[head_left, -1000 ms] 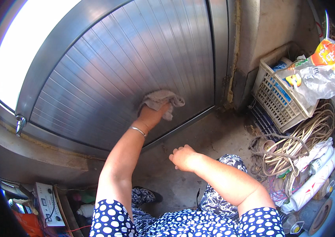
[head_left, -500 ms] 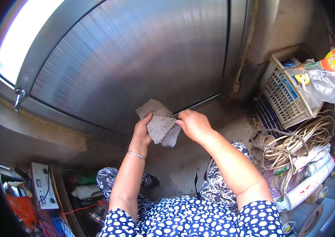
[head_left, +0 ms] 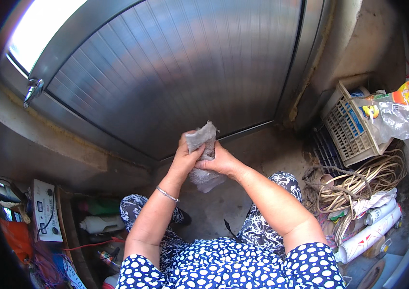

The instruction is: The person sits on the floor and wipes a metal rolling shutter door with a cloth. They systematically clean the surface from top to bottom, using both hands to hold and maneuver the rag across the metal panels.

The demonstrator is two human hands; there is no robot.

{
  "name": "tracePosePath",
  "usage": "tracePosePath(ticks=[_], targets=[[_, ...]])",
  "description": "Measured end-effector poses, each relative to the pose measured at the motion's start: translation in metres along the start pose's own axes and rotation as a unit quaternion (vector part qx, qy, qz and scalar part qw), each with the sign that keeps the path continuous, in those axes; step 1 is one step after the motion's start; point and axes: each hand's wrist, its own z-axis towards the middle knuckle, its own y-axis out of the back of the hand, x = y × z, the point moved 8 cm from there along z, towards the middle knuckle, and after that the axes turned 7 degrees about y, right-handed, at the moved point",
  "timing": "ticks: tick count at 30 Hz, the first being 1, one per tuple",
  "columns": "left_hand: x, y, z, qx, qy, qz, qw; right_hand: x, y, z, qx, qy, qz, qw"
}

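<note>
A grey cloth (head_left: 203,137), rough like a rag, is bunched between my two hands in front of the metal door (head_left: 185,72). My left hand (head_left: 184,155) grips it from the left, thumb across its front. From the right, my right hand (head_left: 221,160) closes round it, the two hands nearly touching. One end of the cloth sticks up above my fingers, and a looser end hangs below them. The fingertips behind the cloth are hidden.
At right stands a beige plastic crate (head_left: 354,127) with a clear plastic bag (head_left: 397,113) on it. Coiled cable (head_left: 373,180) and white spray cans (head_left: 368,236) lie below. A white control box (head_left: 48,212) and a pale bottle (head_left: 101,224) are at left. A door handle (head_left: 33,91) juts out.
The cloth was spread and folded over between my hands; now it is gathered into a narrow bunch. My right hand has come in left against it, and both hands now squeeze it.
</note>
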Motion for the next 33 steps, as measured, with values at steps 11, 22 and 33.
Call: tracePosePath(ticks=[11, 22, 33], targets=[[0.036, 0.011, -0.012, 0.196, 0.176, -0.263, 0.928, 0.010, -0.009, 0.008, 0.042, -0.026, -0.028, 0.998], [0.047, 0.059, 0.013, -0.124, 0.071, -0.140, 0.980, 0.056, -0.027, 0.000, -0.042, 0.193, -0.455, 0.868], [0.005, 0.063, 0.018, 0.049, 0.028, -0.183, 0.981, 0.024, 0.024, 0.014, -0.185, 0.102, -0.109, 0.971]])
